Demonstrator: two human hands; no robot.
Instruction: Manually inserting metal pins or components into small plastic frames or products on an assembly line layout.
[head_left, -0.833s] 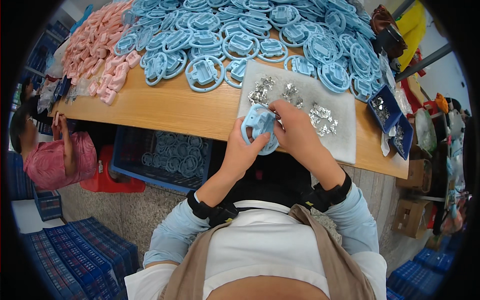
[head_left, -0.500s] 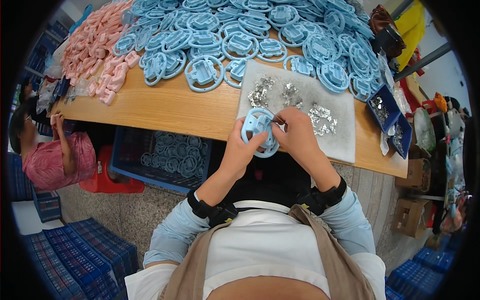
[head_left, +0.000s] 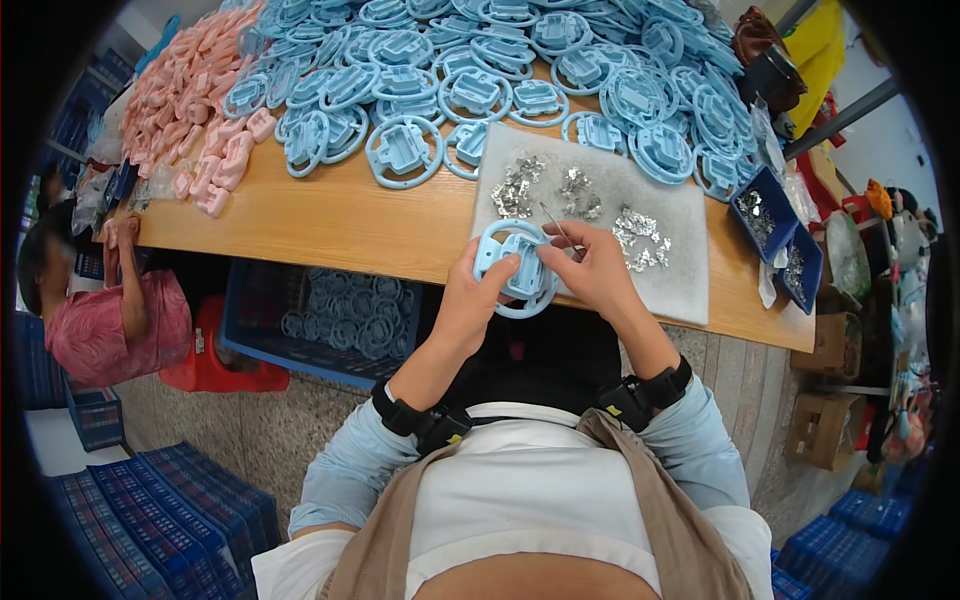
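Observation:
My left hand (head_left: 468,295) grips a light blue plastic toy steering wheel (head_left: 535,297) near the table's front edge, thumb pressed on its middle part. Held tilted, the wheel shows a boxy recess in its centre. My right hand (head_left: 592,268) is closed around thin metal tweezers (head_left: 557,226), their points sticking out past the fingers, away from me. Its fingertips are at the wheel's right rim. Behind the hands lies a white foam pad (head_left: 686,225) with several small heaps of shiny metal pieces (head_left: 640,238). Whether a metal piece sits inside the wheel is too small to tell.
Blue wheels (head_left: 480,92) are piled across the back of the wooden table (head_left: 330,220), pink plastic parts (head_left: 228,160) at left. Blue bins (head_left: 762,218) of small metal parts stand right. Under the table is a blue crate (head_left: 245,330) of wheels. Another person (head_left: 120,325) sits left.
The tweezers have swung up into view, pointing away from me above my right hand. That hand has shifted slightly, and the wheel is turned a little. The person at left has moved an arm.

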